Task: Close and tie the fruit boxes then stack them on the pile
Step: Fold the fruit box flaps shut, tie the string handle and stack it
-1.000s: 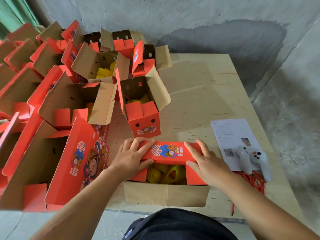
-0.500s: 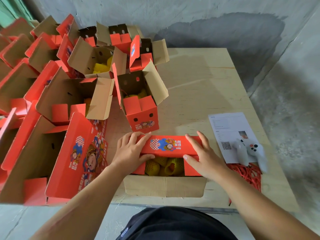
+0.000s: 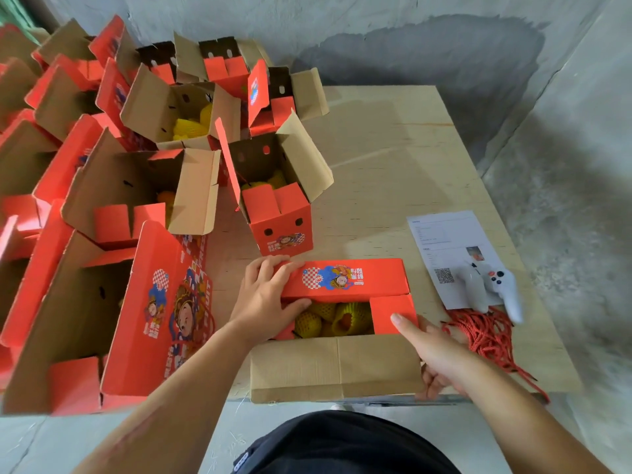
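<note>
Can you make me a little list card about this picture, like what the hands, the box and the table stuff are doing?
box in front: red cardboard fruit box, far flap folded down, near flap open
inside: fruit in yellow foam nets
left hand: holds the far flap's left end
right hand: grips the near brown flap
on table: red cord bundle, white game controller, printed sheet

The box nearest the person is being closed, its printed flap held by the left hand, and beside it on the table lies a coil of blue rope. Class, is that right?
Not quite. The head view shows the rope is red, not blue. The rest holds: the left hand holds the printed flap of the nearest box, and the rope lies on the table beside it.
</note>
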A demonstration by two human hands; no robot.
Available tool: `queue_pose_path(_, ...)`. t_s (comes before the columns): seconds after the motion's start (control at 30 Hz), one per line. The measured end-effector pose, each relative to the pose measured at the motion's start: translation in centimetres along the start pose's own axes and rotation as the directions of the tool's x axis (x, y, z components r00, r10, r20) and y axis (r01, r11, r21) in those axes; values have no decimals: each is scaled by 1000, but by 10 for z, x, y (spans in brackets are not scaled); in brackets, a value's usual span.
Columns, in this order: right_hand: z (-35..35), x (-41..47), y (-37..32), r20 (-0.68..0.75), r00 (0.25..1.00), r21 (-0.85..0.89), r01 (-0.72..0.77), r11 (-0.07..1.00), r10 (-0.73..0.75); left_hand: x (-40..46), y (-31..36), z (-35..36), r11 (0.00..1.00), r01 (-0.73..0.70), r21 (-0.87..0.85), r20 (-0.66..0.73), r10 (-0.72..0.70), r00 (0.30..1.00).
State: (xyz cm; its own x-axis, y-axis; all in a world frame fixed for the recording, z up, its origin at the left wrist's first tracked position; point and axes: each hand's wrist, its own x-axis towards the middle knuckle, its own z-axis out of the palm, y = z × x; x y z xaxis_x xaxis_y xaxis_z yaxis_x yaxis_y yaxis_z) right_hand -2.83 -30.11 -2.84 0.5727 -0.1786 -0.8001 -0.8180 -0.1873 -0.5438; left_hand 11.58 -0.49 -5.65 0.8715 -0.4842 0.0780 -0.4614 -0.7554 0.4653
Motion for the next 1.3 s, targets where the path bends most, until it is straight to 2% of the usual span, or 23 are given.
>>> queue_pose_path(0.07, 2, -5, -2, -66, 994, -87, 79, 993, -85, -3, -5, -2, 994, -47, -100, 0, 48, 999)
queue_pose_path(0.13, 2, -9, 0, -111, 956, -200, 247, 948, -272, -5, -14, -3, 982, -97, -163, 18, 101, 995)
queue_pose_path(0.17, 2, -11, 2, -139, 928, -202, 316, 927, -347, -7, -18, -5, 976, -115, -182, 32, 123, 992)
queue_pose_path(0.27, 0, -22, 5, -220, 899, 2, 388, 922, -378, -9, -26, -10, 972, -149, -183, 82, 166, 983)
queue_pose_path(0.37, -3, -21, 12, -124, 916, 151, 398, 905, -382, -14, -30, -13, 971, -121, -204, 142, 152, 978)
queue_pose_path(0.4, -6, -22, 14, -60, 932, 257, 361, 896, -358, -14, -30, -14, 969, -107, -224, 154, 144, 978)
queue_pose_path(0.47, -14, -25, 20, 98, 938, 324, 286, 902, -332, -13, -30, -14, 966, -87, -242, 176, 132, 975)
queue_pose_path(0.5, -17, -26, 22, 162, 924, 261, 299, 918, -347, -13, -30, -14, 965, -86, -249, 180, 134, 975)
queue_pose_path(0.57, -20, -24, 22, 231, 916, -55, 350, 935, -329, -14, -31, -15, 956, -75, -285, 179, 130, 975)
queue_pose_path(0.63, -18, -24, 18, 230, 926, -365, 367, 856, -299, -14, -30, -15, 949, -52, -312, 178, 112, 978)
queue_pose_path(0.73, -16, -21, 17, 168, 945, -508, 328, 797, -281, -13, -29, -16, 956, -54, -288, 178, 109, 978)
queue_pose_path(0.8, -13, -22, 17, 112, 939, -584, 328, 743, -326, -12, -30, -16, 960, -62, -272, 171, 112, 979)
queue_pose_path(0.93, 7, -22, 20, -61, 852, -732, 315, 603, -520, -11, -31, -18, 958, -73, -278, 168, 123, 978)
queue_pose_path(1.03, 4, -18, 26, -86, 829, -720, 332, 610, -553, -10, -32, -18, 953, -82, -292, 158, 133, 979)
queue_pose_path(1.17, -24, -17, 38, -15, 813, -571, 470, 673, -581, -10, -32, -22, 947, -62, -316, 193, 127, 973)
queue_pose_path(1.23, -19, -24, 32, -86, 830, -453, 461, 763, -552, -8, -27, -26, 931, -9, -365, 211, 92, 973)
queue_pose_path(1.3, -11, -18, 26, -280, 745, -375, 496, 783, -606, -8, -21, -30, 875, 88, -477, 228, 26, 973)
